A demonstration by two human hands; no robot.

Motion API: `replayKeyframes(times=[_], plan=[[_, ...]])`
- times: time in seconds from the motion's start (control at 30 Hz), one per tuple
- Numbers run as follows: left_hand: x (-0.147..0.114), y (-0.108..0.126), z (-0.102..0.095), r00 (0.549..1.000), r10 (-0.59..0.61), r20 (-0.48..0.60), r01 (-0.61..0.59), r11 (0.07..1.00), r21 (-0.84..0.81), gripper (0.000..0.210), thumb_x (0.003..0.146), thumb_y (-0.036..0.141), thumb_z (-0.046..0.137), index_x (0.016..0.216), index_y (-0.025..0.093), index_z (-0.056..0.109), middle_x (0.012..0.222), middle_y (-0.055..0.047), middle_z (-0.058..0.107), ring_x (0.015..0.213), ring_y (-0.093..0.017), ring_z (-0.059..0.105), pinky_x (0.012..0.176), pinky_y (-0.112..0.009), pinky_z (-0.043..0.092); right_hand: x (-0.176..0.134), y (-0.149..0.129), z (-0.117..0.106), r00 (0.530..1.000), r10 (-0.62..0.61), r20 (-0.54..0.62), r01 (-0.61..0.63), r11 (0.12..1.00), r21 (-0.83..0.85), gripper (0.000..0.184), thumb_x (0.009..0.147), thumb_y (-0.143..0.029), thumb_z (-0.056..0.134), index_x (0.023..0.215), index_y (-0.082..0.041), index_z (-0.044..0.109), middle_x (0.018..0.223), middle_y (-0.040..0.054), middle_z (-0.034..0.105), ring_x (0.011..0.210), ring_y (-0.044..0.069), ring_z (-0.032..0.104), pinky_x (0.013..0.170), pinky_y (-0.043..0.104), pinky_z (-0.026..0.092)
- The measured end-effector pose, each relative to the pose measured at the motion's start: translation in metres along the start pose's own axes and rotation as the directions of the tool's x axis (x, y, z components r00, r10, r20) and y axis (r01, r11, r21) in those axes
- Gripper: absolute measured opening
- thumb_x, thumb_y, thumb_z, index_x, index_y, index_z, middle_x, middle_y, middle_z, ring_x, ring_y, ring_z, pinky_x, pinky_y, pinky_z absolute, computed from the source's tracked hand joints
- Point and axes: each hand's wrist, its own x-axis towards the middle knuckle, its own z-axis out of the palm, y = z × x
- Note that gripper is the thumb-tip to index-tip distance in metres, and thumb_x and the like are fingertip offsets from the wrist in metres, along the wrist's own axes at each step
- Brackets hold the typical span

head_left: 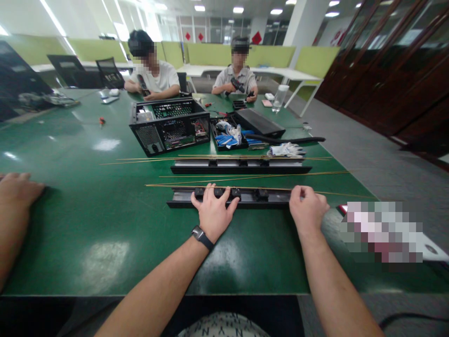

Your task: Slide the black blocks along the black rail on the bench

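My left hand (215, 208), with a dark watch on the wrist, lies with spread fingers over the near black rail (277, 204). Its fingertips touch small black blocks (235, 193) seated in the channel; part of them is hidden under the hand. Farther right in that channel sits another black block (261, 194). At the rail's right end my right hand (307, 206) is closed, a thin golden rod (336, 193) running into the fist and out the other side. A second black rail (242, 167) with several blocks lies beyond, with more golden rods (210, 178) beside it.
An open black computer case (170, 126) stands behind the rails. Right of it are a tray of blue-white gloves (228, 135), a black panel (259, 121), a black strip (286, 139) and another glove (287, 150). Another person's hand (21, 189) rests at left. Two people sit opposite.
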Motion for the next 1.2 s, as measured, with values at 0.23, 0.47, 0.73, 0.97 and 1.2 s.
replayKeyframes(times=[0.23,0.47,0.73,0.97,1.2], plan=[[0.0,0.001,0.0,1.0,-0.005,0.009,0.005,1.0,0.004,0.042,0.099,0.058,0.057,0.132,0.037,0.072,0.149,-0.019,0.06,0.145,-0.036,0.048,0.118,-0.072,0.018,-0.005,-0.009,-0.003,0.992,-0.094,0.079,0.088,0.993,0.073,0.035,0.096,-0.046,0.052,0.098,-0.022,0.078,0.086,0.0074,0.074,0.085,0.023,0.057,0.092,0.041,0.036],[0.0,0.0,0.0,1.0,0.0,0.001,0.0,1.0,-0.002,0.041,0.099,0.058,0.057,0.131,0.037,0.072,0.148,-0.019,0.06,0.145,-0.035,0.048,0.118,-0.073,0.017,0.001,0.0,-0.002,0.999,-0.029,0.025,0.029,1.0,-0.011,0.036,0.095,-0.044,0.052,0.095,-0.019,0.079,0.082,0.0103,0.072,0.084,0.025,0.056,0.087,0.04,0.037],[0.0,0.001,-0.001,1.0,-0.004,0.007,0.004,1.0,-0.001,0.042,0.099,0.058,0.056,0.132,0.036,0.073,0.149,-0.019,0.059,0.145,-0.036,0.047,0.118,-0.073,0.017,0.002,0.001,-0.003,1.0,0.021,-0.011,-0.021,1.0,-0.021,0.037,0.095,-0.042,0.05,0.097,-0.019,0.078,0.081,0.0103,0.071,0.082,0.024,0.056,0.084,0.04,0.037],[0.0,0.0,0.0,1.0,-0.002,0.004,0.002,1.0,0.005,0.042,0.099,0.059,0.057,0.132,0.037,0.072,0.149,-0.019,0.06,0.145,-0.036,0.048,0.118,-0.073,0.018,-0.002,-0.003,-0.001,0.997,-0.051,0.064,0.05,0.999,0.015,0.037,0.095,-0.05,0.052,0.096,-0.022,0.077,0.087,0.0077,0.074,0.09,0.025,0.059,0.095,0.044,0.034],[0.0,0.0,-0.001,1.0,0.005,-0.003,-0.005,1.0,0.009,0.041,0.099,0.058,0.057,0.13,0.037,0.073,0.147,-0.019,0.061,0.144,-0.036,0.049,0.118,-0.072,0.018,0.004,0.002,-0.005,0.996,0.077,0.034,-0.075,0.996,-0.05,0.04,0.095,-0.046,0.047,0.1,-0.018,0.075,0.088,0.0134,0.073,0.093,0.03,0.058,0.091,0.046,0.035]])
